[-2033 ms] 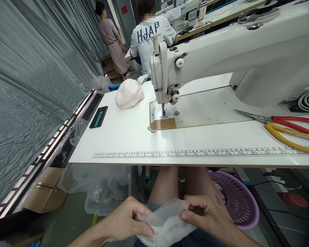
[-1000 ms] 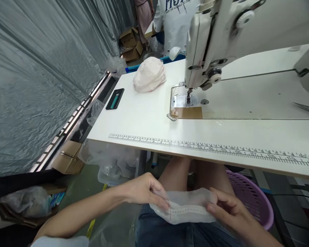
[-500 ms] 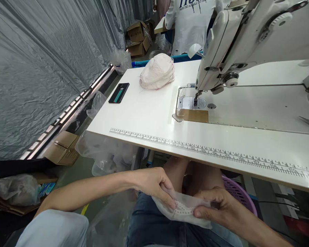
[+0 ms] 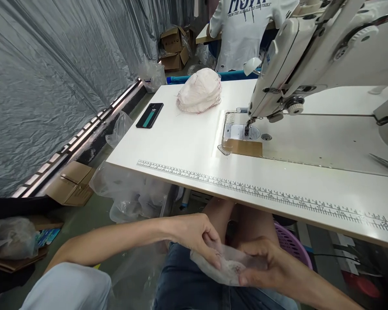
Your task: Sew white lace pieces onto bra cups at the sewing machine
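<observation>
Over my lap I hold a thin, see-through white piece of fabric point(image 4: 210, 266) with a dotted, lace-like strip in its middle. My left hand point(image 4: 197, 239) pinches its left part between thumb and fingers. At the other end my right hand point(image 4: 261, 262) grips it, the thumb pressed on the near side. Both hands are below the front edge of the white sewing table point(image 4: 174, 146). A sewing machine point(image 4: 278, 82) stands on the table's right part, its needle over the metal plate. Farther back lies a stack of pale pink fabric cups point(image 4: 200, 90).
A black phone with a green stripe point(image 4: 149, 115) lies at the table's left edge. Scissors or tweezers, only the metal tip point(image 4: 384, 163) showing, rest at the right. Below stand a purple basket point(image 4: 292, 243) and a cardboard box point(image 4: 71, 183). Another person point(image 4: 242, 38) sits beyond.
The view has shifted slightly. Both hands still hold the fabric; its middle now looks more bunched, and my right thumb sits a little farther left and lower.
</observation>
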### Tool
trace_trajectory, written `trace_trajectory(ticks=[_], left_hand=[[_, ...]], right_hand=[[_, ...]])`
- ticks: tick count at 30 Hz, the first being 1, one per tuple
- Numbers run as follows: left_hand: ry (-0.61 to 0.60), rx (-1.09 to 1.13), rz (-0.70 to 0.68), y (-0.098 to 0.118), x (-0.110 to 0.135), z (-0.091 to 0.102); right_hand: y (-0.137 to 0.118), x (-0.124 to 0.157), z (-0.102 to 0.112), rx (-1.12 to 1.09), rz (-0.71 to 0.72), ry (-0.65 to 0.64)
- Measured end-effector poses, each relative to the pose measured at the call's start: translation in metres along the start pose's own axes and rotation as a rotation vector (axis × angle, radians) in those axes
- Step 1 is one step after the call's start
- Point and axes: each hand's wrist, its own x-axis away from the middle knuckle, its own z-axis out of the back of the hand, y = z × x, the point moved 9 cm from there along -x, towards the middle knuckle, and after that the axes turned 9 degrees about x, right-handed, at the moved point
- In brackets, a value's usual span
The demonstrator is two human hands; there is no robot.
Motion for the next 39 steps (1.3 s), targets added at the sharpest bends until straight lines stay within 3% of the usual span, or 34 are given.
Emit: trace_trajectory(ticks=[7, 11, 15, 24, 28, 39], left_hand=[[0.048, 0.117, -0.058, 0.000, 0.007, -0.002], [0.183, 0.180, -0.078, -0.013, 0.007, 0.003], [0.269, 0.260, -0.043, -0.023, 0.007, 0.005], [0.212, 0.225, -0.030, -0.014, 0.002, -0.005], [0.248, 0.285, 0.001, -0.017, -0.002, -0.007], [0.179, 0.232, 0.027, -0.004, 0.002, -0.013]], right_hand=[[0.001, -0.003, 0.000, -0.056, 0.000, 0.045], [0.009, 0.006, 0.009, 0.078, -0.050, 0.140], [0.006, 0.010, 0.006, 0.109, -0.058, 0.129], [-0.014, 0.012, 0.005, 0.128, 0.017, 0.145], [-0.006, 0.014, 0.005, 0.133, 0.007, 0.147], [0.005, 0.018, 0.005, 0.082, 0.008, 0.142]])
